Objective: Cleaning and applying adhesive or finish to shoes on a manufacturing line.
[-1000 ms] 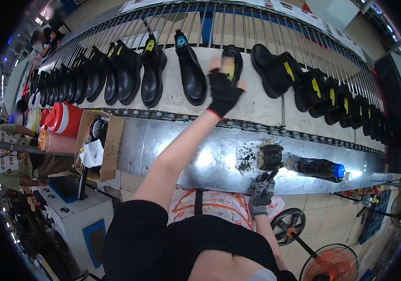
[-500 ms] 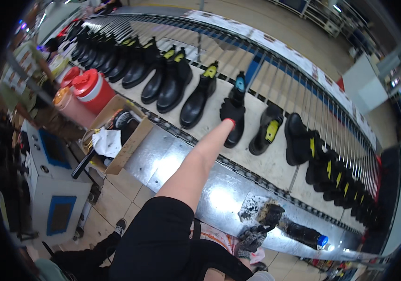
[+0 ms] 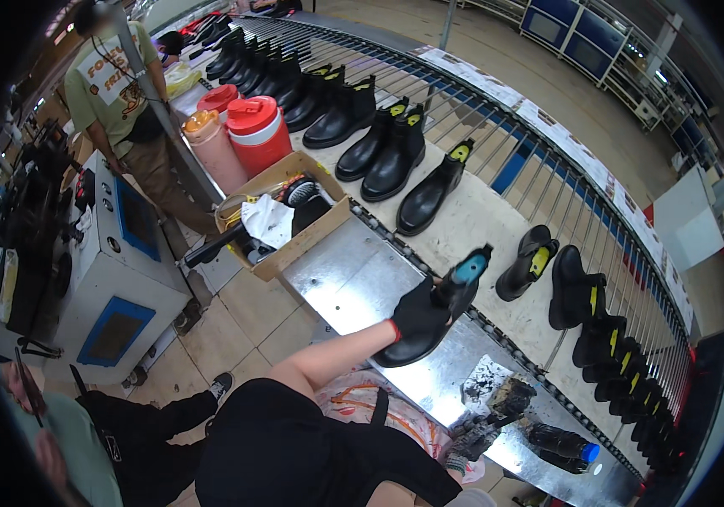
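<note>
My left hand, in a black glove with a red cuff, grips a black ankle boot with a blue patch inside its opening. The boot is tilted over the metal ledge, its toe toward me. At the lower right, my right hand wears a stained grey glove. Its fingers are curled beside a dark, blotched lump, and what they hold is unclear. Under the lump lies a white sheet with black smears. A dark bottle with a blue cap lies nearby.
A conveyor with chain edges carries several black boots. At left stand a cardboard box of odds and ends, red-lidded jugs and a white machine. One person stands behind; another is at the lower left.
My left hand has lifted the blue-patched boot off the conveyor and brought it nearer, over the metal ledge. The view has shifted, showing more of the left side.
</note>
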`<state>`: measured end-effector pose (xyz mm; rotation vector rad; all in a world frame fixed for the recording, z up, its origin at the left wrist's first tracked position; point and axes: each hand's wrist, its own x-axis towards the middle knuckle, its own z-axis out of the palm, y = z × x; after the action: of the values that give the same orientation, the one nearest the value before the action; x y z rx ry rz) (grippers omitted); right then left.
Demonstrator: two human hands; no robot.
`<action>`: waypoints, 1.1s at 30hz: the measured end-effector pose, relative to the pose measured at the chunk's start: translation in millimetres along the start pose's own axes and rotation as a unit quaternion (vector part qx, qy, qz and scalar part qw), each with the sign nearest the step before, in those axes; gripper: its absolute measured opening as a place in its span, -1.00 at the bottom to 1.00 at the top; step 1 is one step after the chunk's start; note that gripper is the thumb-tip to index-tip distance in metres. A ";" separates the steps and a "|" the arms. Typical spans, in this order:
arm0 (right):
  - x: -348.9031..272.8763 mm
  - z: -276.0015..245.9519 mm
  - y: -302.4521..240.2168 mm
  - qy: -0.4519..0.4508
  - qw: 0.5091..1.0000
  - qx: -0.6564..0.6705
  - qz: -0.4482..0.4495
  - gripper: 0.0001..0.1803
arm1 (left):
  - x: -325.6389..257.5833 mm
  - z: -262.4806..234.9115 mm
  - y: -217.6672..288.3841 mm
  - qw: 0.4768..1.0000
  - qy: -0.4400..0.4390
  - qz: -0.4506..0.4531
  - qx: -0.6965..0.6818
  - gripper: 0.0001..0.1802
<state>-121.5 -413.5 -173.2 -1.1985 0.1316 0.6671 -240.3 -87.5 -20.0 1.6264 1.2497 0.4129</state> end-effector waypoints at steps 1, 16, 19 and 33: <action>3.6 -3.0 1.6 -0.024 0.999 -0.037 -0.017 -0.70 | -16.0 1.3 -0.6 0.999 0.011 -0.011 0.030 -0.11; -52.4 43.7 -67.2 0.046 0.968 -0.229 -0.092 -0.21 | 96.9 25.9 15.3 0.951 -0.262 0.020 -0.164 -0.46; -56.1 53.3 -64.5 0.045 0.987 -0.152 -0.035 -0.20 | 105.7 35.5 9.9 0.963 -0.220 -0.010 -0.154 -0.42; -55.6 32.3 -99.6 0.015 0.990 -0.139 -0.035 -0.35 | 0.9 -23.6 96.9 0.788 -0.324 0.388 -0.350 -0.15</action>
<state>-120.1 -427.3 -55.5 -1.4749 0.0212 0.6185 -206.8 -71.4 72.6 1.3453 -0.1673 0.6421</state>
